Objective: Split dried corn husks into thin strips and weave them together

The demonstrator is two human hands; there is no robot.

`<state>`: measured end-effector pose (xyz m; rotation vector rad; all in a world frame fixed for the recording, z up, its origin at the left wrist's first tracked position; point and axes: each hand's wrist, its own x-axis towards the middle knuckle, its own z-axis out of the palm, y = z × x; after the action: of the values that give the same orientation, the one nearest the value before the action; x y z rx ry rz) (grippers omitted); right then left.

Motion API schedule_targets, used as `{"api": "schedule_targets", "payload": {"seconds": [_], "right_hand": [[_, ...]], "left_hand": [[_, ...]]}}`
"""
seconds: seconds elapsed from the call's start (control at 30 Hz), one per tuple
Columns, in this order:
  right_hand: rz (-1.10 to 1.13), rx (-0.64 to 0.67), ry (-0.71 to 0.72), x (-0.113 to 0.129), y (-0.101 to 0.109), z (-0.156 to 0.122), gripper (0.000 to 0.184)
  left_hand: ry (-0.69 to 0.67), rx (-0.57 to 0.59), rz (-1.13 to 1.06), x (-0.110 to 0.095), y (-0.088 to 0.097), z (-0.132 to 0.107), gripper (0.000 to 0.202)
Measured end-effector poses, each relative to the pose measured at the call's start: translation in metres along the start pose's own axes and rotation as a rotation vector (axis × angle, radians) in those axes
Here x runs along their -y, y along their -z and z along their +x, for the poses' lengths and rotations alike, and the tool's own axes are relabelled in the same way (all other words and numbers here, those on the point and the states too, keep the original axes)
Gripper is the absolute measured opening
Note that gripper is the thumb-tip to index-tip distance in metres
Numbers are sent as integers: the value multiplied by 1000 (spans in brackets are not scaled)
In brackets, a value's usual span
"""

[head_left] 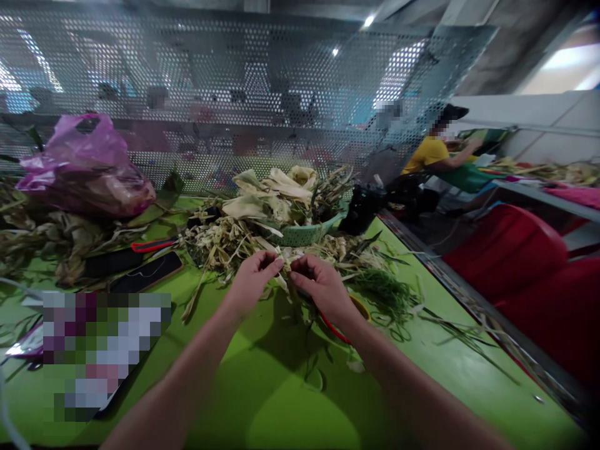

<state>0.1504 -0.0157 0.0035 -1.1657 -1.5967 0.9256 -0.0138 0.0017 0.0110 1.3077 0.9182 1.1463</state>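
Note:
My left hand (253, 278) and my right hand (323, 284) meet over the middle of the green table (225, 387). Thumb and fingers of both are pinched on a thin pale strip of dried husk (282, 283), partly hidden by the fingertips. Just beyond them stands a green plastic basket (300, 235), heaped with dried husks (276, 195). Shredded dry fibres (222, 240) lie loose around its base. Under my right wrist shows a red and yellow rounded object (335, 328), mostly covered. A tangle of green strands (384, 292) lies to its right.
A pink plastic bag (89, 172) and dry leaves lie at the left, near a red-handled tool (152, 245) and a dark flat case (145, 273). Behind rises a perforated metal screen (210, 81). Red chairs (510, 250) and a person in yellow (429, 153) are at the right.

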Motion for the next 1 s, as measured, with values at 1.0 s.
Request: {"api": "schedule_targets", "payload": {"seconds": [1.0], "right_hand": [[-58, 41, -5, 3, 1, -1, 16]], "left_hand": [[22, 41, 46, -4, 0, -1, 24]]}}
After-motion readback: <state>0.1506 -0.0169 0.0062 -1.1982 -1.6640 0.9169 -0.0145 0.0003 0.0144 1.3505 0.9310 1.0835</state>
